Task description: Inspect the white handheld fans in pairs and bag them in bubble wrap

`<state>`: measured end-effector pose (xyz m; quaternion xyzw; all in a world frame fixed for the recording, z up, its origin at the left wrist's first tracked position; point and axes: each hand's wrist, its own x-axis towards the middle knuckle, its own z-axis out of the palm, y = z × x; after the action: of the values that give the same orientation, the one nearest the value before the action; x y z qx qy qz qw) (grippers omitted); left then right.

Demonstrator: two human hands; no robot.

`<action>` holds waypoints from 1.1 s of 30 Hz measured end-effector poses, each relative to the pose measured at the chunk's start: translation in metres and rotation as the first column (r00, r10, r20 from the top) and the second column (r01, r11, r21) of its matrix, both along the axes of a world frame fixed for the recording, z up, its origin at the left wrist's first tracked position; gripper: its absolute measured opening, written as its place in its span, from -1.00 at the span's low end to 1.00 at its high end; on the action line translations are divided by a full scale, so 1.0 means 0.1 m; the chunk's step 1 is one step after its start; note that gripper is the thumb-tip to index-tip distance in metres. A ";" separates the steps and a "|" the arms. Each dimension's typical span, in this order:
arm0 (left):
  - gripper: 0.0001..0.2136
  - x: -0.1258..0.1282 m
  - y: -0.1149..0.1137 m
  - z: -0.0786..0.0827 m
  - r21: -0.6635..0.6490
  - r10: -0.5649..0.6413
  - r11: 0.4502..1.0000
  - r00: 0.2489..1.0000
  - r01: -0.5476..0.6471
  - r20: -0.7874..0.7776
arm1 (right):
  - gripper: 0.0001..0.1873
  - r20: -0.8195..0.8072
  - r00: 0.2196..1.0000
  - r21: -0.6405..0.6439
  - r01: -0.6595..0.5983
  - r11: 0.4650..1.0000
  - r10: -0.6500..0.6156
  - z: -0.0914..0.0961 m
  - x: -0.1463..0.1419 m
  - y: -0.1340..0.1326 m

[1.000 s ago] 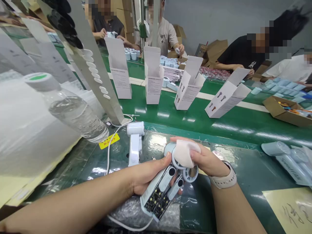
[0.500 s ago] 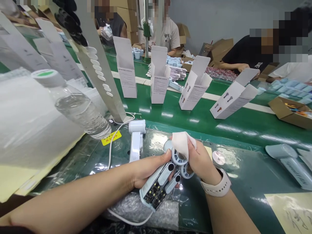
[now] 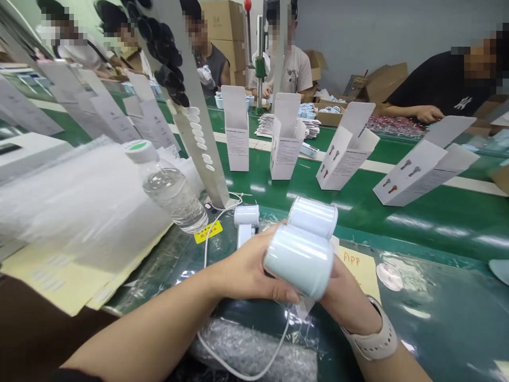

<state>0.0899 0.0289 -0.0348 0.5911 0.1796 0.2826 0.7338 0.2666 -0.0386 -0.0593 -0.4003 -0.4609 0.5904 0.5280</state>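
Two light-blue handheld fans are held together over the bench, with the round head of the nearer fan (image 3: 300, 262) in front of the farther fan (image 3: 313, 216). My left hand (image 3: 252, 268) is closed around them, thumb below the nearer head. My right hand (image 3: 344, 289) is behind the heads, its fingers hidden. A corner of white cloth (image 3: 305, 307) hangs below the fans beside this hand. The fans' handles cannot be seen from this side. Another light-blue handheld fan (image 3: 246, 216) lies on the bench past my left hand, partly covered by it.
Several open white boxes (image 3: 287, 143) stand along the green conveyor (image 3: 262, 185). A water bottle (image 3: 173, 193) and plastic sleeves (image 3: 87, 196) are at left, beside a slanted metal post (image 3: 204, 154). A white cable (image 3: 207, 244) crosses the bench above bubble wrap (image 3: 258, 345). Co-workers sit opposite.
The fans have been turned over: their open grilles and exposed circuit boards faced me, and now the smooth heads do. The white cloth has dropped mostly out of sight. My view has shifted left.
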 end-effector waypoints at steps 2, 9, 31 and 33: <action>-0.48 -0.01 0.05 0.02 0.034 0.051 0.998 0.999 -0.051 -0.013 | -0.59 -0.001 0.999 0.006 0.046 0.999 -0.046 0.04 0.02 0.00; -0.56 0.06 0.15 -0.06 -0.252 0.051 0.968 0.975 0.005 0.216 | -0.62 -0.010 0.974 0.007 0.225 0.974 -0.224 0.01 0.08 0.05; -0.58 0.09 0.09 -0.10 -0.231 0.016 0.972 0.976 0.035 0.215 | -0.68 -0.043 0.990 -0.006 0.138 0.990 -0.138 0.02 0.02 0.01; -0.57 0.08 0.09 -0.08 -0.226 -0.008 0.972 0.971 0.063 0.237 | -0.69 -0.031 0.992 0.021 0.126 0.992 -0.126 0.02 0.01 0.01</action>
<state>0.0980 0.0377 -0.0431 0.4670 0.1127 0.3141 0.8189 0.2676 -0.0377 -0.0570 -0.4138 -0.4336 0.5564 0.5754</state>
